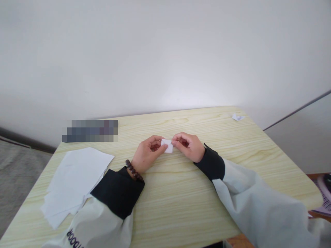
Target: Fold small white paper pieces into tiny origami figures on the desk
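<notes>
A small, roughly square piece of folded white paper (169, 147) is held up just over the middle of the table. My left hand (148, 151), with a dark beaded bracelet at its wrist, pinches the paper's left side, thumb lying across the front. At the upper right corner, the thumb and fingers of my right hand (190, 144) are closed on the same paper. My fingers partly hide its edges and back.
Loose white sheets (77, 168) lie in a stack on the table's left side. Behind them is a pixelated dark object (90, 131). A small folded paper piece (238, 117) rests at the far right corner of the wood-grain table (181, 206), against a white wall.
</notes>
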Action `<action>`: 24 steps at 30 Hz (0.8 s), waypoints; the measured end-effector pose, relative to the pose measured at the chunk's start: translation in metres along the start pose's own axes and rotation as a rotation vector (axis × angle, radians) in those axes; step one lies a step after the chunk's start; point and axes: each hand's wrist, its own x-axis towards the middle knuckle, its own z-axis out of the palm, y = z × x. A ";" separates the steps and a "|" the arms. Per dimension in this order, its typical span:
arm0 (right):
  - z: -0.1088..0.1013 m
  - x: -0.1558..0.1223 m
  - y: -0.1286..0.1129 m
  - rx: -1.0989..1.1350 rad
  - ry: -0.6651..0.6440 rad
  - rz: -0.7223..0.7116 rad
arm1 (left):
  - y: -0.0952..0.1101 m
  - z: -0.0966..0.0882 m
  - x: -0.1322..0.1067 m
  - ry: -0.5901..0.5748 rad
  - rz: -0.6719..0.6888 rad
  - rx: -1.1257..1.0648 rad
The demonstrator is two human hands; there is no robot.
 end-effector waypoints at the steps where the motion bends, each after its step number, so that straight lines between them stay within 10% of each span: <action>1: 0.000 0.000 0.001 0.008 -0.003 0.017 | 0.000 0.000 0.000 0.009 0.004 -0.020; 24: 0.000 -0.001 0.000 -0.049 -0.056 -0.016 | -0.001 -0.001 0.001 0.017 0.021 -0.038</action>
